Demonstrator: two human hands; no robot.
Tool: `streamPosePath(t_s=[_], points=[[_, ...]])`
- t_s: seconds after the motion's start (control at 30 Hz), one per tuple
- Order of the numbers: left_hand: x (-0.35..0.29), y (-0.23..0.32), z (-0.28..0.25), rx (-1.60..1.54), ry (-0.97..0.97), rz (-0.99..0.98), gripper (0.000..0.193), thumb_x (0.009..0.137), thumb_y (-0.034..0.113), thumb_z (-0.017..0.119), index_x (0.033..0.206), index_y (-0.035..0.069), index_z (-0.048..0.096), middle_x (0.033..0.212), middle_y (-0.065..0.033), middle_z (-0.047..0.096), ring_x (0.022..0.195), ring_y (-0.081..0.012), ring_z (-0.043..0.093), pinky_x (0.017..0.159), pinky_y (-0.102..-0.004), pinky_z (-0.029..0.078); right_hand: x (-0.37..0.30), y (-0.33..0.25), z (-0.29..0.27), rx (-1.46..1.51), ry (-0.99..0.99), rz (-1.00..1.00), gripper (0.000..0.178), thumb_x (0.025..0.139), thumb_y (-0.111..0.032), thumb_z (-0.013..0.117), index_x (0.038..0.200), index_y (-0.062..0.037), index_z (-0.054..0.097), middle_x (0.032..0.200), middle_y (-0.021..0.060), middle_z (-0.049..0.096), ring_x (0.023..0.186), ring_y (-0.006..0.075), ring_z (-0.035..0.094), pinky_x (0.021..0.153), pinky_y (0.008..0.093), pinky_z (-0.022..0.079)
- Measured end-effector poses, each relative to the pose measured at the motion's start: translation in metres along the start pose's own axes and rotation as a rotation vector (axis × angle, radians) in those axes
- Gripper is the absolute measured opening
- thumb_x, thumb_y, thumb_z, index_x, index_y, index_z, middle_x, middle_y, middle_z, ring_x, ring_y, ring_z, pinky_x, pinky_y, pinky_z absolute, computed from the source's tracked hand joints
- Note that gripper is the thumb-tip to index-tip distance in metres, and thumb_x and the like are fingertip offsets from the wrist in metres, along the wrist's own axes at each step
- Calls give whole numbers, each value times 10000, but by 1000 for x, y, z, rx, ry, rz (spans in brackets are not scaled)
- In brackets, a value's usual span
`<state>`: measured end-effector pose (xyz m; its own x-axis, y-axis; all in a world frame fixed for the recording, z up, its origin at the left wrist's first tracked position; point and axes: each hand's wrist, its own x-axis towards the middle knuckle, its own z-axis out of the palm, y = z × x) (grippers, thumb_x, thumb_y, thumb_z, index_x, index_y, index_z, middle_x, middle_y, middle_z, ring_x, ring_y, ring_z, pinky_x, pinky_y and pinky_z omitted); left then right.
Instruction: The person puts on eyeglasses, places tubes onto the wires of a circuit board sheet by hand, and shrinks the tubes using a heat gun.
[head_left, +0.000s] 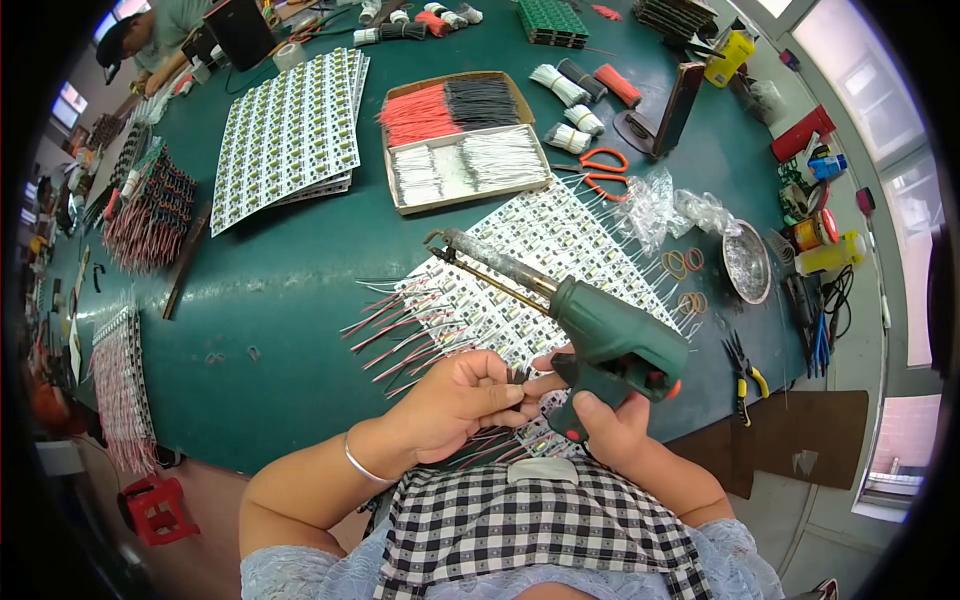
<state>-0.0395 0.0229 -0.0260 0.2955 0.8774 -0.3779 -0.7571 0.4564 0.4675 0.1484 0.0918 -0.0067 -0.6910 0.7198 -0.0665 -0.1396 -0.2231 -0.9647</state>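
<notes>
A dark green soldering gun (620, 335) is in my right hand (612, 425), whose fingers wrap round its grip. Its metal barrel points up and to the left over a white circuit board panel (560, 230). My left hand (465, 400) is closed in a pinch at the panel's near side, close to my right fingertips. Something small and dark shows at the pinch, too small to name. Red, white and black wires (390, 345) stick out along the panel's left edge. Both hands cover part of its near corner.
Beyond the panel lies a box (400, 205) of red, black and white wires. A stack of board panels (290, 130) is at its left. Orange-handled scissors (605, 175), a metal bowl (747, 262) and pliers (742, 375) lie to the right. Another person (165, 45) works at the far left.
</notes>
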Motion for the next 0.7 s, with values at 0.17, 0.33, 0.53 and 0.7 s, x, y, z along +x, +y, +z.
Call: streamPosePath(t_s=[0.17,0.33,0.53,0.7], points=[[2,-1,5,64,42,-43,121,882,27,552,985,-31,572,946,-112,625,880,-169,633,779,-248,537,2,-7,-3,62,-31,-131,412,893,-102,470,1261,61,381,1212,193,520,1056,234,561,934,374,425],[3,1,13,69,106,-51,164,885,48,557,1016,-44,592,948,-99,629,858,-149,626,780,-238,528,8,-3,-4,-21,0,-188,526,861,-192,543,1283,51,343,1126,212,543,1001,338,593,889,448,456],[3,5,9,440,43,-55,172,886,102,550,995,-11,619,840,-36,640,728,-68,589,516,-179,458,5,2,-11,-148,-113,-117,544,867,-175,511,1327,31,308,1167,201,522,1082,337,546,930,454,426],[3,21,15,705,53,-63,191,860,104,578,1023,23,635,773,-24,645,666,-59,578,529,-200,467,18,-5,-8,-149,-183,-119,538,854,-159,511,1317,29,312,1167,199,509,1079,326,540,931,464,432]])
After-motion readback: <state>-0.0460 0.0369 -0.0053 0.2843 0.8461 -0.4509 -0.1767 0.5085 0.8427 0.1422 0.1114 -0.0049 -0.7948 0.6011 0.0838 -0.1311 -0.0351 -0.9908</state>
